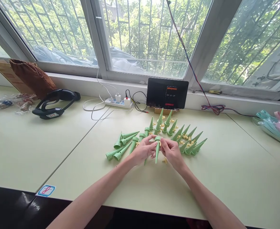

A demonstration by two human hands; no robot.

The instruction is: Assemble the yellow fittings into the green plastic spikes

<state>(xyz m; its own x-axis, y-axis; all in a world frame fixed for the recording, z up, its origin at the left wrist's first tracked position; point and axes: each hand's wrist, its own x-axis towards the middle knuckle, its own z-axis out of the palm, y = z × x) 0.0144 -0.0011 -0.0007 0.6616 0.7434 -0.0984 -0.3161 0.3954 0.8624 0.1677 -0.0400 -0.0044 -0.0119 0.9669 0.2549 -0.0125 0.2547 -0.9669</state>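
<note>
A green plant watering spike [157, 151] points tip down between my two hands, its ribbed cap at the top. My left hand [143, 149] is closed around its upper part. On the other side, my right hand [172, 152] pinches a small yellow valve [160, 144] against the spike's side; my fingers cover most of it. Several hollow green spikes [122, 152] lie to the left of my hands. More green spikes [190, 141], many with yellow valves among them, stand or lean behind and to the right. A loose yellow valve [164, 161] lies just below my hands.
A tablet [167, 93] showing a timer stands at the back by the window. Left of it are a power strip [118, 102] with cables and a black headset [55, 103]. A brown pouch [32, 78] leans at far left. Bagged pastel items [273, 127] lie at far right.
</note>
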